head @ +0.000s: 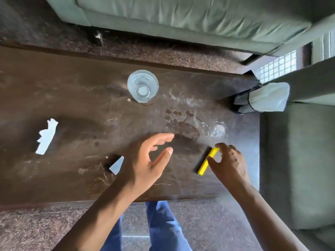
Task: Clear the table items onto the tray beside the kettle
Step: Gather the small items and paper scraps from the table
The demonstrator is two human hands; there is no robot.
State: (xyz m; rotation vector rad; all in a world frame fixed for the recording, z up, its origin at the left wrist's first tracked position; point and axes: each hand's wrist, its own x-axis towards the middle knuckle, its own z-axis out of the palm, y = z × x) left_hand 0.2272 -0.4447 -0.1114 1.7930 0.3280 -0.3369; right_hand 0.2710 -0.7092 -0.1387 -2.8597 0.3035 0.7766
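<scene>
A dark wooden table [72,87] fills the view. My right hand [228,162] pinches a yellow highlighter [206,163] between thumb and fingers near the table's right front; its lower end still seems to rest on the wood. My left hand [146,160] hovers open above the middle front, fingers spread, holding nothing. Under its wrist a small pale card [117,165] pokes out. An empty clear glass [142,86] stands upright toward the far edge. A second clear glass [217,130] is faint and blurred just beyond my right hand. A torn white paper scrap [46,136] lies at the left.
A green sofa [181,20] runs along the far side and a green seat [299,160] stands at the right. A white cloth [266,98] hangs off the seat's arm by the table's right corner. Dried spill marks [181,124] stain the tabletop. No tray or kettle is in view.
</scene>
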